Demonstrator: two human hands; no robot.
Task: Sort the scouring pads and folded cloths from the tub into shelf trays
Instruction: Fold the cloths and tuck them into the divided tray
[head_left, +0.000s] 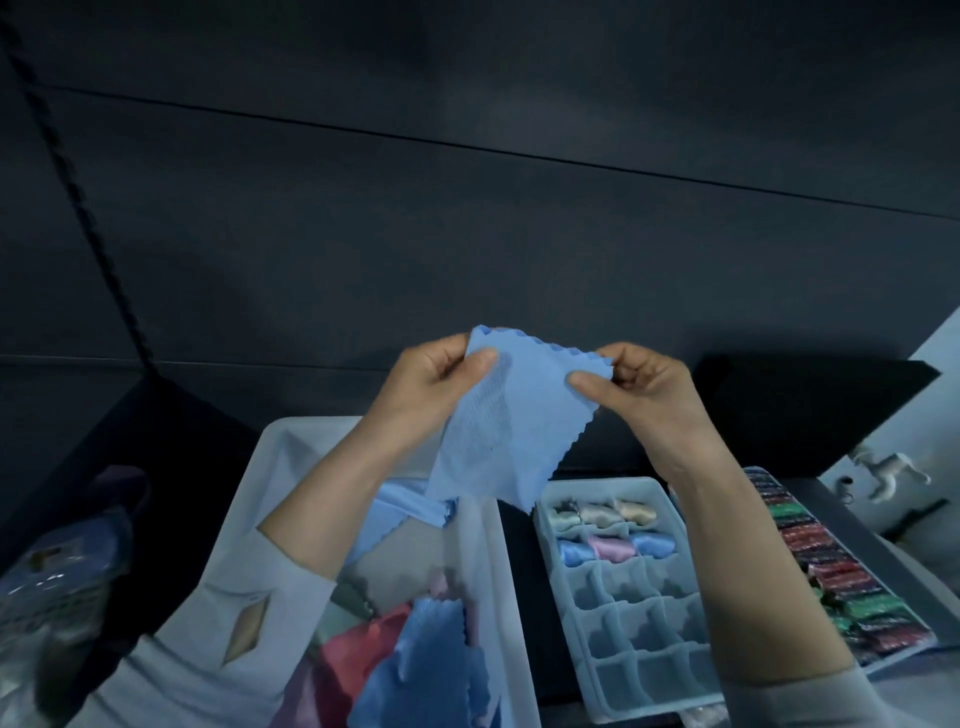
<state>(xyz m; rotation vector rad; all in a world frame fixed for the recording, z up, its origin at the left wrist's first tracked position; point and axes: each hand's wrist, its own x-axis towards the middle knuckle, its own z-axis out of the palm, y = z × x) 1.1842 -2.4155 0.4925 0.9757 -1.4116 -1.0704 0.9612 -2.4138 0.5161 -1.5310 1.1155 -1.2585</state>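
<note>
Both hands pinch light-blue cloth (511, 415) by top corners: left hand (431, 384), right hand (641, 387) | above white tub (254, 488) | divided tray (636, 608) right of tub

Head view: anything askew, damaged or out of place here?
Little stands out. Both hands, left and right, hold a light blue cloth unfolded above the tub. The left sleeve has a diamond-shaped opening at the forearm, possibly a tear. Cloths in the tub lie loose and crumpled.

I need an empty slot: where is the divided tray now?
In the head view, the divided tray lies low and right of centre, between the tub and the scouring-pad tray.
</note>
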